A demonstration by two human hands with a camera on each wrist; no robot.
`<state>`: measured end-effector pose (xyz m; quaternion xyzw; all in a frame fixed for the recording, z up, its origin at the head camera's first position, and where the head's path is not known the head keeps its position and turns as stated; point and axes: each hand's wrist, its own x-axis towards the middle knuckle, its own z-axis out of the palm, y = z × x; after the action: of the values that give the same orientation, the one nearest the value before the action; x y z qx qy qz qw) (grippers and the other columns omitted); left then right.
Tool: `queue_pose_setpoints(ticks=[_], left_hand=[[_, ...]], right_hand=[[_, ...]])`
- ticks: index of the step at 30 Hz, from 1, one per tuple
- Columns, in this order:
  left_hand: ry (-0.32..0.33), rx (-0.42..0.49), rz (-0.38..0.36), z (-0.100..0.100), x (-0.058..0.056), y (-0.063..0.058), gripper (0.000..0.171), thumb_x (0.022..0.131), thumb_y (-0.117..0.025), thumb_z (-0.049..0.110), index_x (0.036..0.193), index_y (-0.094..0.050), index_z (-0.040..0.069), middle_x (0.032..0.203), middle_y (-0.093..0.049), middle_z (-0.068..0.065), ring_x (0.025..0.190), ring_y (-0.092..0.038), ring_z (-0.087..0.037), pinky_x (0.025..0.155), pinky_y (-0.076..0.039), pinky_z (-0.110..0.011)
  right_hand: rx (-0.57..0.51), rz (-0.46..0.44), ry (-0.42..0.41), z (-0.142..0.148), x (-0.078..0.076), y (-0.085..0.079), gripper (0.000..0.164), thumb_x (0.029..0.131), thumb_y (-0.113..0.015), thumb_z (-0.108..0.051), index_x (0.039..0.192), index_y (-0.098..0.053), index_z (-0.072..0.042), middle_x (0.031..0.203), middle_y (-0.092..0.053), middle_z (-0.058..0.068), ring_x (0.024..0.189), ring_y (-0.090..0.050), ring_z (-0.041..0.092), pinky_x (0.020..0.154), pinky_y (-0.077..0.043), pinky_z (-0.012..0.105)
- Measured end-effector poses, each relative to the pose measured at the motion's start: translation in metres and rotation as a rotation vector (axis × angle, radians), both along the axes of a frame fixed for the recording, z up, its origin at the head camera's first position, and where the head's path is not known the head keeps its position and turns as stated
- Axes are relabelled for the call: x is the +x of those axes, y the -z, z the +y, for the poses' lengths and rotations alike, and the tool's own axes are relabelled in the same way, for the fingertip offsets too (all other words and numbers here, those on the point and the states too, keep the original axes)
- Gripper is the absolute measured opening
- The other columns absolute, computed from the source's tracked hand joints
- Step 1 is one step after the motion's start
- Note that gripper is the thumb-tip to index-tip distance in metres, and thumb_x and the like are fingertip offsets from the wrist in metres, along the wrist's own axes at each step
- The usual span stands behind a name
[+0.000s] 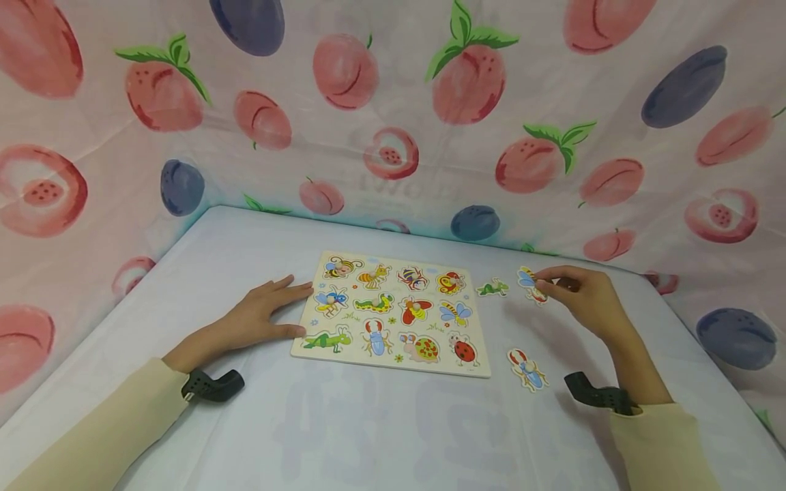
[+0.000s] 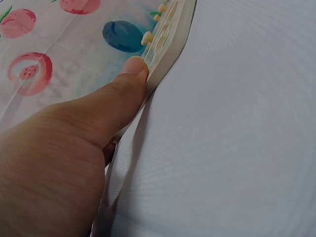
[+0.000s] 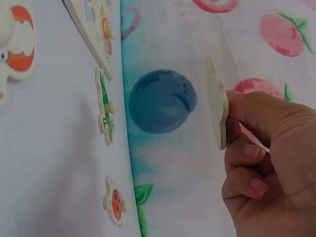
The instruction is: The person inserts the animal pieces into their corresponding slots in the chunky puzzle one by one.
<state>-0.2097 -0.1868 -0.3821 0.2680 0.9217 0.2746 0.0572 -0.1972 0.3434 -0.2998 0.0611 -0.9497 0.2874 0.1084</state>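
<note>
My left hand [image 1: 248, 314] lies at the left side of a wooden insect peg puzzle board [image 1: 393, 368], fingers fairly straight and touching its edge. In the left wrist view its thumb [image 2: 121, 94] rests at the board's rim. My right hand [image 1: 583, 300] pinches a dragonfly puzzle piece [image 1: 526, 277] with blue wings, held above the table to the right of the board. Its plain wooden back [image 3: 216, 106] shows in the right wrist view, upright and edge-on. Below it a ladybug piece [image 3: 116, 202] lies on the table, partly hidden in the head view.
A grasshopper piece [image 1: 493, 287] lies beside the board's right edge, and a stag beetle piece [image 1: 527, 370] lies nearer the front. Several knobbed pieces sit in the board. A fruit-patterned cloth [image 1: 393, 88] stands behind the white table [image 1: 381, 436].
</note>
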Motion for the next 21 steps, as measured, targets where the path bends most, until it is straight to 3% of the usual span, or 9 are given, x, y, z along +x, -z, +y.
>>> queue_pose_setpoints(ticks=[5,12,21], left_hand=[[0.003,0.0,-0.001,0.001,0.0,0.0,0.082,0.081,-0.07,0.053,0.147,-0.041,0.014,0.152,-0.035,-0.004,0.142,-0.015,-0.037,0.109,-0.01,-0.062],[0.006,0.0,0.003,0.0,0.0,0.0,0.082,0.081,-0.069,0.053,0.147,-0.041,0.014,0.152,-0.035,-0.003,0.142,-0.015,-0.036,0.109,-0.01,-0.061],[0.014,0.015,0.034,0.0,0.001,-0.001,0.079,0.082,-0.07,0.05,0.146,-0.042,0.012,0.151,-0.037,-0.004,0.142,-0.017,-0.037,0.109,-0.012,-0.062]], right_hand=[[-0.005,0.017,-0.02,-0.006,0.0,-0.002,0.027,0.088,-0.07,-0.034,0.103,-0.073,-0.012,0.078,-0.064,0.011,0.066,-0.046,0.021,0.052,-0.035,0.026],[-0.035,0.0,-0.034,-0.014,0.001,-0.005,0.028,0.088,-0.07,-0.035,0.104,-0.073,-0.012,0.079,-0.064,0.008,0.067,-0.048,0.021,0.053,-0.038,0.025],[-0.051,-0.038,-0.063,-0.025,-0.003,0.008,0.027,0.088,-0.069,-0.037,0.104,-0.073,-0.015,0.083,-0.065,0.005,0.069,-0.049,0.022,0.052,-0.039,0.025]])
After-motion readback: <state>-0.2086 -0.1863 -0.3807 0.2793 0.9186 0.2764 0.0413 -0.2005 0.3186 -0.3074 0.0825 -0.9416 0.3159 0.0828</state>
